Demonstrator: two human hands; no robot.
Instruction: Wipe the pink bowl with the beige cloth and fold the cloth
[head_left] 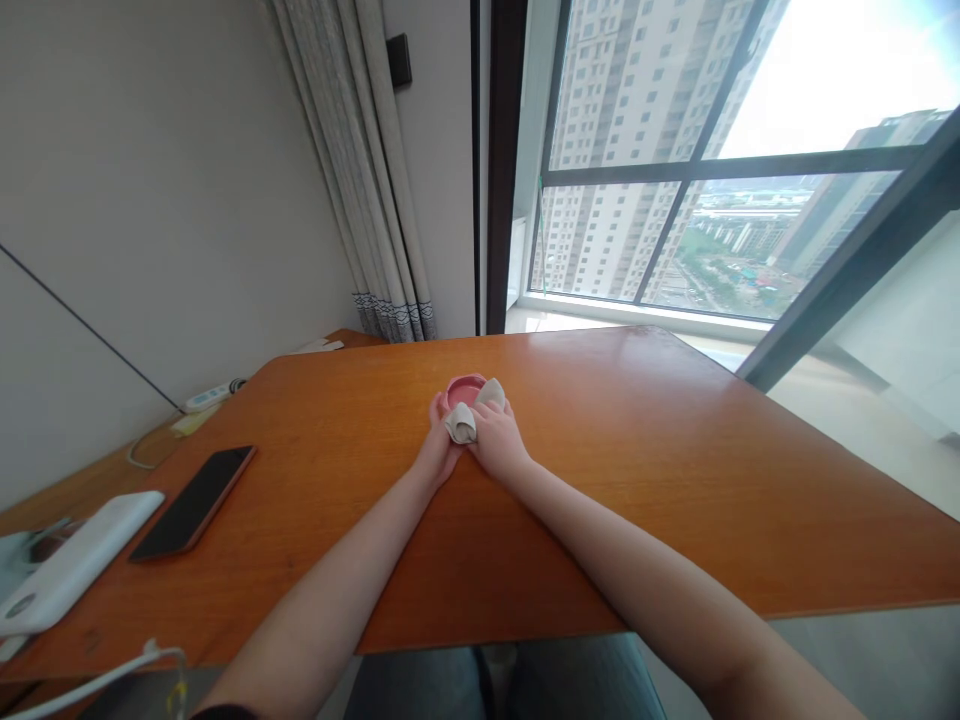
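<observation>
Daylight source: window [615, 240] at upper right; sky [847, 80] overexposed to near white, faint bluish flare in the top corner; tower block [622, 90] outside pale and hazy; tabletop [637, 460] shows a milky sheen along its far right part, deepening to dark reddish brown toward the near edge; left wall [150, 180] dim, grey, fairly even; shadows around the forearms [630, 555] weak and diffuse; pink dish [465, 392] and cloth [463, 426] at mid-frame legible, fine texture soft; wide-angle stretch strong toward the borders, window verticals leaning, forearms elongated; lower left corner soft, small detail there hard to resolve.
</observation>
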